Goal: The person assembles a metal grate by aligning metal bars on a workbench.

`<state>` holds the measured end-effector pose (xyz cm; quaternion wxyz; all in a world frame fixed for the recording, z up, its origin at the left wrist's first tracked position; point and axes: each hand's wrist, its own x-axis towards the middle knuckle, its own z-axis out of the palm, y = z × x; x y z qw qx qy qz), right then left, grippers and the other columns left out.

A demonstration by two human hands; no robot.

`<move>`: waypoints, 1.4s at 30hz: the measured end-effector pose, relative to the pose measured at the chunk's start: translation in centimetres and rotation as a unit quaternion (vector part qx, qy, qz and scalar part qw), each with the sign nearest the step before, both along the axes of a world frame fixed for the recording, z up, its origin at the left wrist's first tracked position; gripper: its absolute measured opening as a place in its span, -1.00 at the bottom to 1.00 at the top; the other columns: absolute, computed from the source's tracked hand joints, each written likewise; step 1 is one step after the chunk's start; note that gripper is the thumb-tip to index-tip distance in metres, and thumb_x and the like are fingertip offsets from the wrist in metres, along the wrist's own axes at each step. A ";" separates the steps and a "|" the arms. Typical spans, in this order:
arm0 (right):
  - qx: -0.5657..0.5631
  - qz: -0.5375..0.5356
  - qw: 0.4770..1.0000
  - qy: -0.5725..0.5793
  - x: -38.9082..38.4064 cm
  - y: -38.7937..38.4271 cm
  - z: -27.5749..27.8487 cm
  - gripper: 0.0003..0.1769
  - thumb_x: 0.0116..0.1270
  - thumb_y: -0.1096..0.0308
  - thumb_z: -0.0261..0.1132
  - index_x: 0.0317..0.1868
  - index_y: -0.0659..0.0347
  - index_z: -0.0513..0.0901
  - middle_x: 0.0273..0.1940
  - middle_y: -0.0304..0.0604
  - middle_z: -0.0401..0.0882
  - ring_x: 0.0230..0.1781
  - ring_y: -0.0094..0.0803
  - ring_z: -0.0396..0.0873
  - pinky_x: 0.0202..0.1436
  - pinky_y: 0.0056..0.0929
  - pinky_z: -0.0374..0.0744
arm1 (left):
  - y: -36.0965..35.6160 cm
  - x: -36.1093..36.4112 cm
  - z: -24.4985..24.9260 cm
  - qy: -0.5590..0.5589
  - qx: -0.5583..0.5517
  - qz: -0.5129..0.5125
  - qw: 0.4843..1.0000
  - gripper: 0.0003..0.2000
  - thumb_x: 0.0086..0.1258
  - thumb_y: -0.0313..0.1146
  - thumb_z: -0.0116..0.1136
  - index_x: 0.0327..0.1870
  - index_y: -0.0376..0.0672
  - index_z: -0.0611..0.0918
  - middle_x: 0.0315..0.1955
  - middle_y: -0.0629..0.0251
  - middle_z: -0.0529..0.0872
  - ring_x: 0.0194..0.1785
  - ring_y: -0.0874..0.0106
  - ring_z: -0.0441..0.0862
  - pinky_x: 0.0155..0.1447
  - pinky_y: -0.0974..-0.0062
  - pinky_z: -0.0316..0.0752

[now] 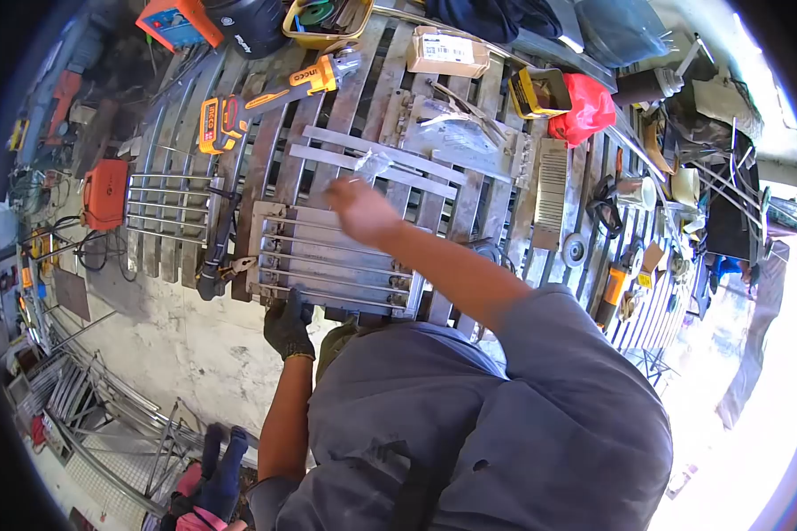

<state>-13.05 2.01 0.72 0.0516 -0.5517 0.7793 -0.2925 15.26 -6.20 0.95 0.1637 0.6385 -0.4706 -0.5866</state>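
Note:
In front of my body lies a metal plate fixture (328, 243) with several parallel steel rods (336, 263) laid across it between notched side strips. My left hand (288, 332), in a dark glove, is at the fixture's near left corner by the end of the lowest rod. Its fingers are bent, and what they hold, if anything, is hidden. My right hand (363, 211) is bare and hovers over the fixture's far edge, smeared by motion. Just beyond it, a small clear plastic bag (374, 164) rests on two flat metal strips (416, 175).
A yellow angle grinder (314, 78) lies on the slatted bench (274, 168), with a welded rod grid (168, 210) at left. Locking pliers (239, 265) sit beside the fixture. A cardboard box (447, 53) and a red bag (586, 108) stand farther back. Another person (208, 500) is at lower left.

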 end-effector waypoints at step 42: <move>-0.058 -0.443 0.869 -0.214 29.6 -7.3 2.5 -0.72 0.40 0.54 0.40 0.11 0.26 0.70 -0.11 0.08 0.75 -0.10 0.15 0.75 -0.01 0.02 0.69 | -19.8 7.4 1.5 0.132 -0.311 -0.747 0.573 -0.72 0.52 -0.24 0.32 0.13 -0.15 0.76 -0.13 0.00 0.78 -0.09 -0.06 0.77 -0.02 0.04 0.67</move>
